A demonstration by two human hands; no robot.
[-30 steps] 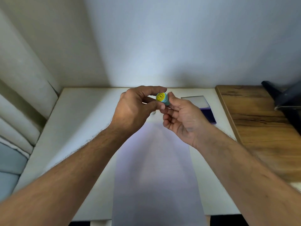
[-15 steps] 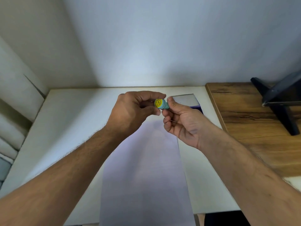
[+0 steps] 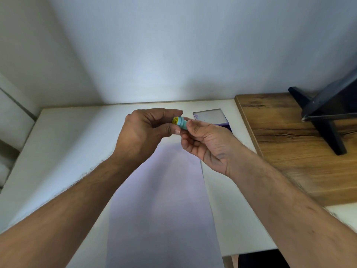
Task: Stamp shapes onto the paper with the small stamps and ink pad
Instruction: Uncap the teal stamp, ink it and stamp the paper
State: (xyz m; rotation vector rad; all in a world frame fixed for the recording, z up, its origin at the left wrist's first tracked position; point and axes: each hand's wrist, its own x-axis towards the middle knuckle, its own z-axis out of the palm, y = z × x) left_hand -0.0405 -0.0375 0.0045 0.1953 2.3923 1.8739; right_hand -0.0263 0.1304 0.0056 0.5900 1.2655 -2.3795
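I'm pinching the small teal stamp [image 3: 181, 122] above the paper [image 3: 164, 200], right hand [image 3: 204, 142] on its barrel, left hand [image 3: 146, 132] curled around its yellow end. Probably light, rigid, slick; gripping the barrel sides.

Both forearms are bare and hairy, with no sleeves; left hand [image 3: 143, 132] and right hand [image 3: 208, 144] ungloved.

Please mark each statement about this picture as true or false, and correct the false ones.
1. Both hands hold the small stamp. True: left hand, right hand.
2. The stamp rests on the paper. False: it is held in the air above it.
3. The ink pad lies on the white table, beyond the right hand. True.
4. The paper already shows stamped shapes. False: no marks are visible.
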